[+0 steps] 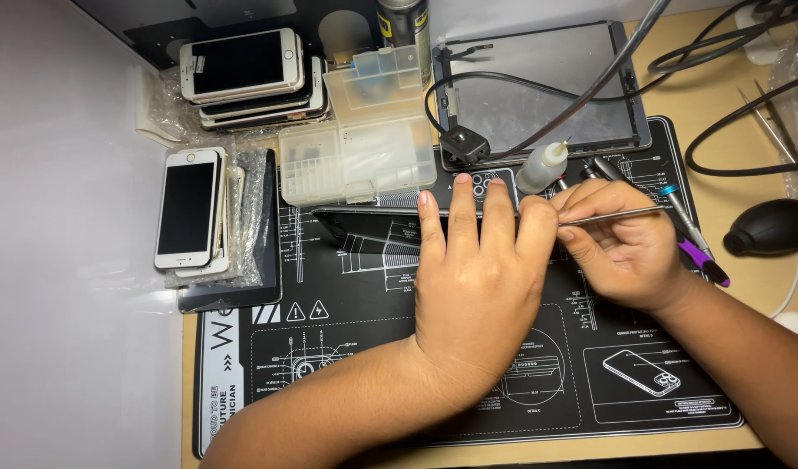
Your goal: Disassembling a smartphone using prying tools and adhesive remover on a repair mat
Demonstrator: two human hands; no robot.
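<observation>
Black and slim, the dark phone (373, 227) lies on my black rubber work mat with white printed diagrams (347, 347), and my left hand (477, 278) presses flat over its right end, fingers stretched out side by side and not curled around anything. My right hand (625, 252) is closed in a pinch on a thin silver metal pry tool (612, 214), which lies nearly level with its tip tucked against my left fingers at the phone's edge; I cannot see the tip itself. Just beyond my fingertips stands a small white plastic squeeze bottle with a pointed nozzle (542, 165). Behind the phone sits a clear plastic compartment box (356, 143) with its lid swung up; whatever lies in its cells is too small to tell. A stack of white-faced phones with dark screens (247, 74) rests at the back left, and another white phone (189, 208) lies on crinkled clear wrap beside the mat. A grey tablet frame (538, 87) crossed by black cables sits at the back, and a black rubber blower bulb (768, 227) rests on the wooden table at my right.
</observation>
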